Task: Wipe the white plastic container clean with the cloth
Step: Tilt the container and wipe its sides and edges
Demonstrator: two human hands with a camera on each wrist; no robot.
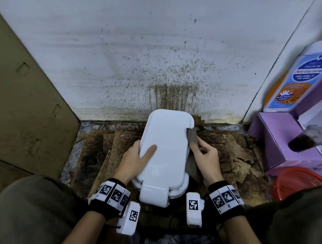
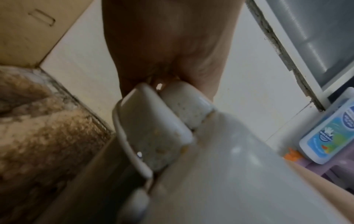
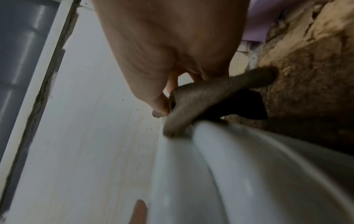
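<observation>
A white plastic container (image 1: 165, 149) with its lid on is held tilted between my knees, above a stained floor. My left hand (image 1: 137, 157) grips its left edge, thumb lying across the lid and fingers hidden underneath. In the left wrist view a speckled lid clasp (image 2: 153, 130) sits just below that hand (image 2: 168, 45). My right hand (image 1: 206, 156) pinches a grey-brown cloth (image 1: 192, 139) against the container's right rim. The right wrist view shows that hand (image 3: 168, 53) holding the cloth (image 3: 199, 103) folded over the white rim (image 3: 220, 144).
A splattered white wall (image 1: 158, 58) stands close behind. Cardboard (image 1: 25, 108) leans at the left. On the right are a purple box (image 1: 280, 142), a wash bottle (image 1: 296, 79) and a red basket (image 1: 298, 181). Torn brown paper (image 1: 234, 146) covers the floor.
</observation>
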